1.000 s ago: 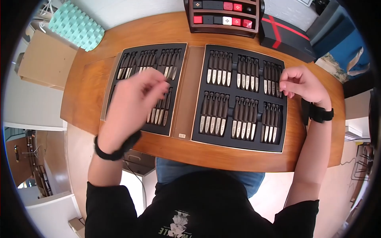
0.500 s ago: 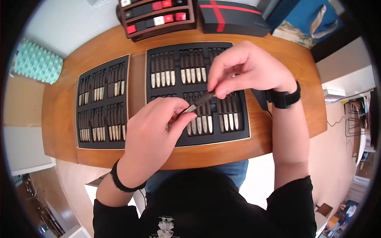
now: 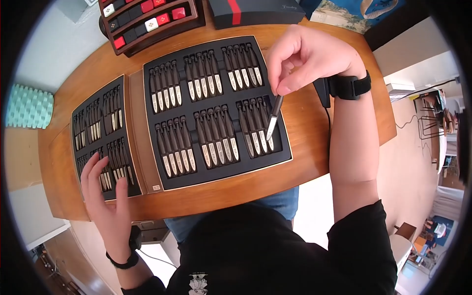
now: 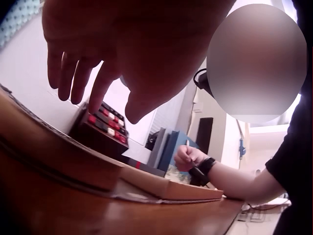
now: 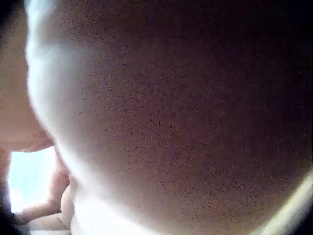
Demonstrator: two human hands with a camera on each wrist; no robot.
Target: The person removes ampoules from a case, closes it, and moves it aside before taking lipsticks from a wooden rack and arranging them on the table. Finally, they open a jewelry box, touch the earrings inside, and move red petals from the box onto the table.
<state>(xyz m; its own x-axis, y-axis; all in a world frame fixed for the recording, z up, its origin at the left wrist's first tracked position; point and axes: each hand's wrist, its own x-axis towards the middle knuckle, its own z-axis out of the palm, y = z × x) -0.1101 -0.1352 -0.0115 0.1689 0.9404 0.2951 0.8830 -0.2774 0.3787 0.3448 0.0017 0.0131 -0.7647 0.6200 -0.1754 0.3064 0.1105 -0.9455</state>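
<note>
In the head view the right hand (image 3: 314, 59) pinches the dark end of a small tube (image 3: 275, 118) with a pale, pointed tip hanging down. The tip is over the lower right compartment of the right tray (image 3: 223, 172), where similar tubes lie in rows. Over the lower part of the left tray (image 3: 102, 140), the left hand (image 3: 110, 211) has its fingers spread and holds nothing. The left wrist view shows that hand (image 4: 122, 49) from beneath, fingers extended. The right hand (image 5: 171, 107) fills most of the right wrist view, too blurred for detail.
A dark wooden rack (image 3: 147, 37) with red, black and white pieces stands at the back, beside a black box (image 3: 265, 18) with a red ribbon. A teal textured cylinder (image 3: 29, 105) is at far left. A cable runs right of the right tray.
The hands have separated; the left moved left and spread its fingers. The right hand now holds the tube alone, tip down. The head view has shifted rightward.
</note>
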